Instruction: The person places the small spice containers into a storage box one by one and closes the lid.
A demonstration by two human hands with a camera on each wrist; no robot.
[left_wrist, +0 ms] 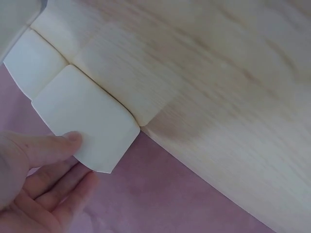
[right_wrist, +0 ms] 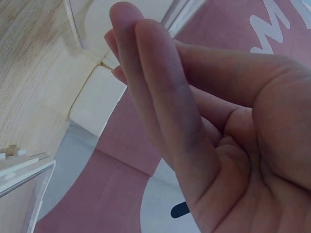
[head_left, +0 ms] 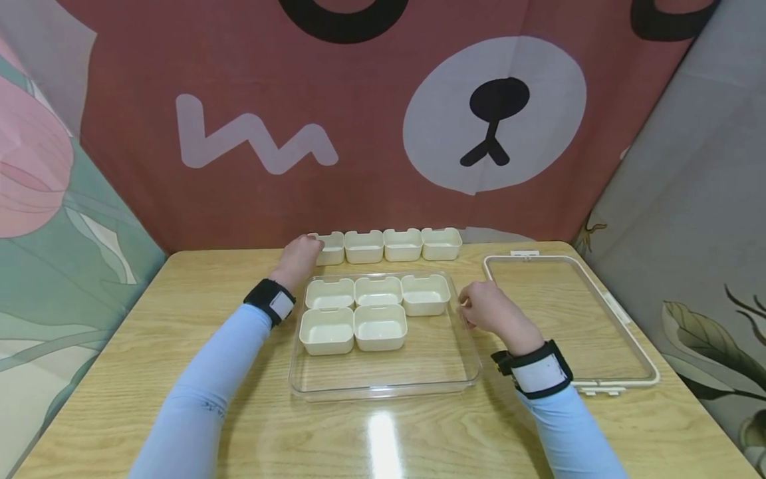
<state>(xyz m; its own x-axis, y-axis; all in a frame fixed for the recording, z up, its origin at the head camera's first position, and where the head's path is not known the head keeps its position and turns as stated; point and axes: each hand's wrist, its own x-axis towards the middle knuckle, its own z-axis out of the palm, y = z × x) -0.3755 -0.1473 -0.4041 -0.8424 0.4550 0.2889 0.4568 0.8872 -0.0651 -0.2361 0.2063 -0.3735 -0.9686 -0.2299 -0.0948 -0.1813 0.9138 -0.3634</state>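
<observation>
My left hand (head_left: pixel 298 261) is at the left end of a back row of small cream plastic bins, pinching the rim of the leftmost bin (head_left: pixel 331 253). In the left wrist view its thumb lies on the wall of that bin (left_wrist: pixel 90 116), with the other fingers at the rim's far side. Several more cream bins (head_left: pixel 380 332) sit in a clear shallow tray (head_left: pixel 383 391), three behind and two in front. Beside the tray's right edge is my right hand (head_left: pixel 493 313); its fingers are loosely bent and hold nothing in the right wrist view.
A clear lid with a white frame (head_left: pixel 616 309) lies on the right of the wooden table (head_left: pixel 251 426). Behind the back row hangs a reddish cloth (head_left: pixel 371 193) with a bear print. Patterned cloths hang at both sides.
</observation>
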